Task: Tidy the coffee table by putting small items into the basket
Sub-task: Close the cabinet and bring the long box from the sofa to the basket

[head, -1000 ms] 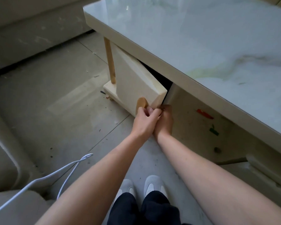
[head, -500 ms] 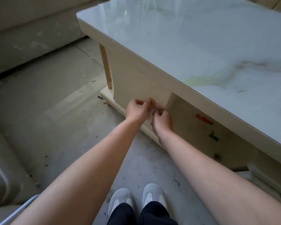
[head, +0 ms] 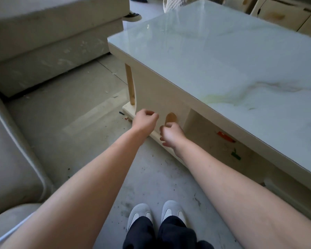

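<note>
The coffee table point(head: 223, 56) has a glossy marble-look top with nothing lying on it. Its cream drawer front point(head: 156, 103) sits flush in the table's side, with a round wooden knob point(head: 171, 117). My left hand point(head: 145, 119) hovers just left of the knob, fingers curled, holding nothing. My right hand point(head: 171, 134) is just below the knob, fingers loosely bent and empty. No basket is in view.
An open shelf point(head: 223, 141) right of the drawer shows small red and green marks. A grey sofa point(head: 48, 38) runs along the left and back. My feet in white shoes point(head: 156, 212) stand on the dusty floor. A cabinet point(head: 285, 15) stands beyond the table.
The drawer was pulled out and tilted a second ago; both hands pushed it in until flush. Both hands have since let go of the knob and drawn back slightly.
</note>
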